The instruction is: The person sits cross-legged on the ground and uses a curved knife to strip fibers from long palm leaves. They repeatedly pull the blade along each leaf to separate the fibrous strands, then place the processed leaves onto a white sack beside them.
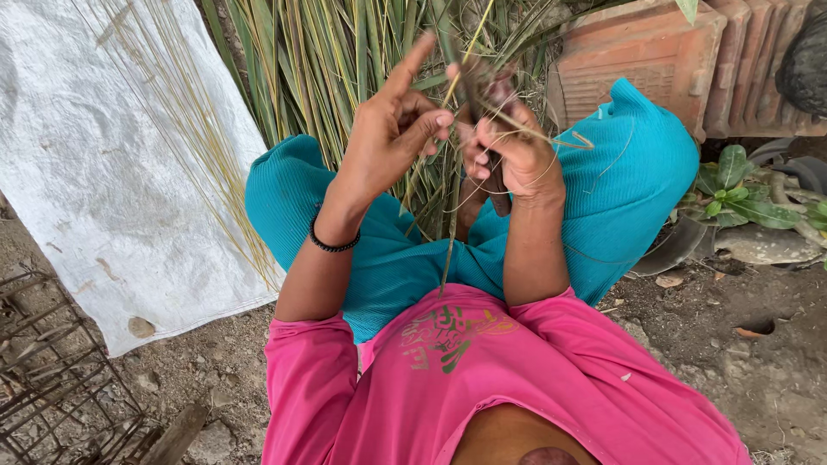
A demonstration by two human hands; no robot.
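Head view, from the left edge across: a rusty wire cage (52, 379) sits at the lower corner on bare dirt, and beside it a white woven sack (95, 164) lies spread flat, with thin pale stalks (185, 112) strewn over its right side. Next comes the pile of long green leaves (327, 60), fanning up from between my knees toward the top of the frame.

My left hand (392, 138) is raised over my lap, a black bead bracelet (332, 244) on the wrist. Its index finger points up and away, straight, while the thumb and the other fingers curl in to pinch a narrow green leaf strip (450, 220) that hangs down toward my pink shirt (482, 379). My right hand (512, 155) is just beside it, the two nearly touching at the fingertips. Its fingers are closed around the upper part of the same strip together with a thin yellowish rib (465, 52) that runs up past them; some dark object seems to sit in that grip too, though I cannot make out what it is. A fine curl of fibre (573, 138) springs off to the right.

My teal trousers (637, 181) cover both bent knees. Beyond the right knee stand stacked clay roof tiles (655, 52), and lower down a small leafy plant (741, 194) grows from the ground.
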